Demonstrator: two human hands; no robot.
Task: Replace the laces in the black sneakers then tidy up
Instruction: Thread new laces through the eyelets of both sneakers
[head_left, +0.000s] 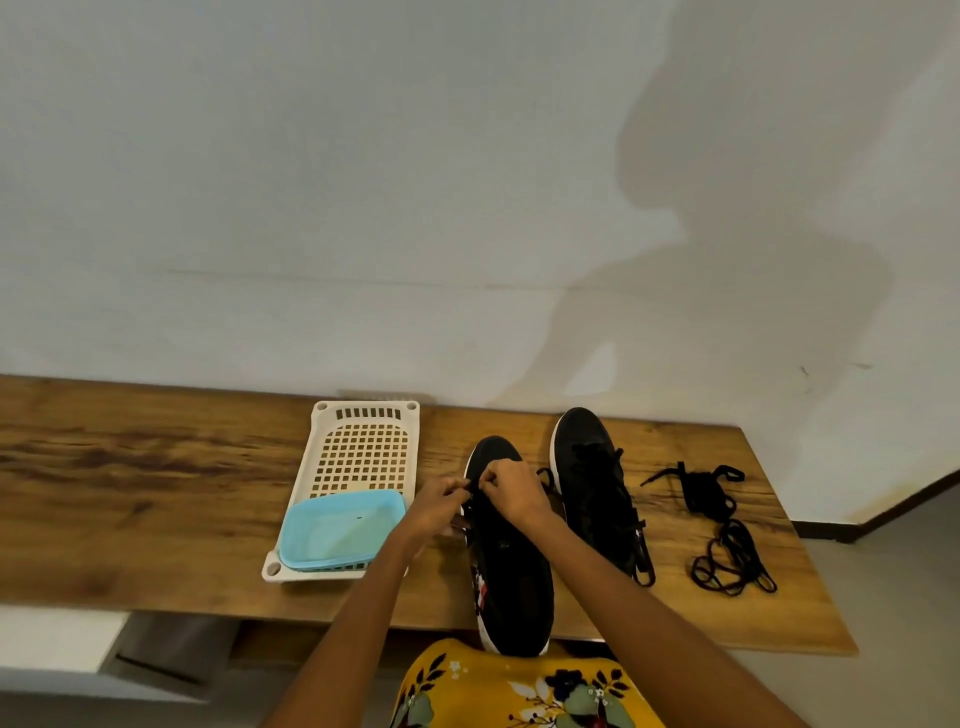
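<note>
Two black sneakers with white soles stand on the wooden table. The near sneaker (511, 566) points away from me, its heel over the table's front edge. My left hand (440, 506) and my right hand (514, 491) both pinch a black lace at its front eyelets, fingertips close together. The second sneaker (597, 483) stands just to the right, laced, with lace ends trailing toward its heel. Two loose black laces lie further right: a bundled one (701, 491) and a tangled one (730, 558).
A cream perforated plastic tray (358, 452) lies left of the sneakers, with a light blue tub (340, 527) in its near end. The table (130, 509) backs onto a white wall. My yellow floral clothing shows at the bottom edge.
</note>
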